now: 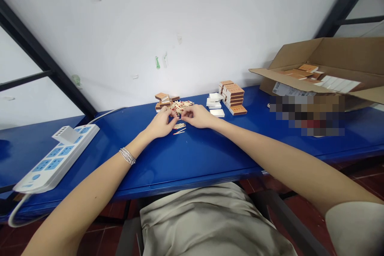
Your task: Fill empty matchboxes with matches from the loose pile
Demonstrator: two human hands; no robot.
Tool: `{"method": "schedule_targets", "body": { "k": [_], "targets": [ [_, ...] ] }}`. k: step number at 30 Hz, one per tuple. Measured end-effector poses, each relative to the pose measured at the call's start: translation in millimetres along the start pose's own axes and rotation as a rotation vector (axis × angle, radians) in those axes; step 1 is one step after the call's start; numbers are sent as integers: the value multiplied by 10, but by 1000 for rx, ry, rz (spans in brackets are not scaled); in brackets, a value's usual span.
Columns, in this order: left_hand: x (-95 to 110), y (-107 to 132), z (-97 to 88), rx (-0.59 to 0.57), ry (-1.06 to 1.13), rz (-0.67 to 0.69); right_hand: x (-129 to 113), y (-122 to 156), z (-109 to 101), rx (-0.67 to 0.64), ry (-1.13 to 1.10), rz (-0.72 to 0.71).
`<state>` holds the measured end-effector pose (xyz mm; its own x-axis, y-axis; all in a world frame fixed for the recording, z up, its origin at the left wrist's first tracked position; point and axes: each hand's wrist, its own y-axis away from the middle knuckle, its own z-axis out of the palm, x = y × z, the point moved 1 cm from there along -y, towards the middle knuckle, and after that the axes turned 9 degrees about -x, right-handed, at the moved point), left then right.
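My left hand [163, 123] and my right hand [196, 116] meet over the blue table, fingertips almost touching. Fingers and thumb of each are pinched together. Pale matchsticks show right at the fingertips, too small to count. Just behind is a loose heap of red-tipped matches [182, 106], partly covered by my hands. A small row of matches [179, 126] lies in front of the fingers, with a couple of separate matches [179, 132] nearer to me. Several brown and white matchboxes [162, 97] are stacked behind my left hand.
White matchbox trays [216, 113] lie right of my right hand, beside stacked matchboxes [235, 93]. An open cardboard box [303, 52] holding more matchboxes stands at the right, with a blurred patch before it. A white power strip [64, 154] lies at the left. A wall closes the back.
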<state>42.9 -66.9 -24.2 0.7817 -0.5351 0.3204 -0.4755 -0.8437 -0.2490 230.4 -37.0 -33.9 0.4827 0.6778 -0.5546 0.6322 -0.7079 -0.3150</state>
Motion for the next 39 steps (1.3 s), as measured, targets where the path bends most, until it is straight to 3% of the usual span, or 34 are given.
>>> {"method": "schedule_targets", "body": {
  "k": [5,10,17,31,34,39],
  "targets": [
    [-99,-21,0,34,-12,-88,-11,-6,4,-135,-11,-43],
    [-242,-46,35,-2,-79,-111,75,-15,-34,-30,141,39],
    [-273,-60,60,-18,-101,-87,88,-26,0,-86,226,1],
    [-300,-81,76,-19,-111,-79,79,-12,-63,1,266,285],
    [-309,-82,76,-10,-104,-83,83,-11,-61,15,232,251],
    [-326,-86,83,-1,-109,-99,4,-15,-6,81,69,40]
  ]
}}
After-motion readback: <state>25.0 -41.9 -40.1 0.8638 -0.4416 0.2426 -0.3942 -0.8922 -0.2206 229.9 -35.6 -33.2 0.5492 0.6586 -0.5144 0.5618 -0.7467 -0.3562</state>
